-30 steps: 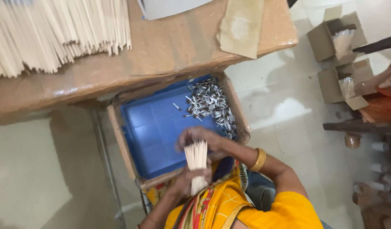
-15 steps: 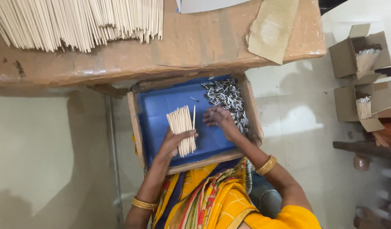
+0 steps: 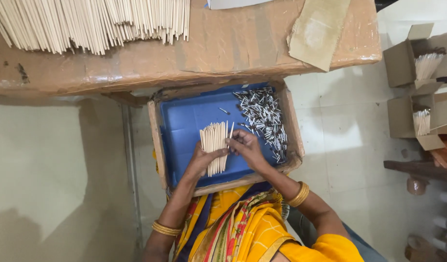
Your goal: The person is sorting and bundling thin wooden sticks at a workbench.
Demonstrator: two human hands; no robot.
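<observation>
My left hand [image 3: 202,161] grips a bundle of thin pale wooden sticks [image 3: 214,140], held upright over a blue tray [image 3: 184,121] that rests on my lap. My right hand [image 3: 245,146] pinches the right edge of the bundle, fingers on one stick that stands a little higher than the others. A heap of small silver metal pieces [image 3: 264,116] lies in the tray's right half, just beyond my right hand. One loose piece [image 3: 225,111] lies alone on the blue floor of the tray.
A brown table [image 3: 223,53] covered in cardboard stands ahead, with a wide pile of long pale sticks [image 3: 87,22] on its left. A cardboard flap [image 3: 318,34] lies at its right. Open cartons with sticks [image 3: 420,65] stand on the tiled floor at right.
My right hand has come back from the heap of metal pieces to the stick bundle. The bundle has shifted a little right in the tray.
</observation>
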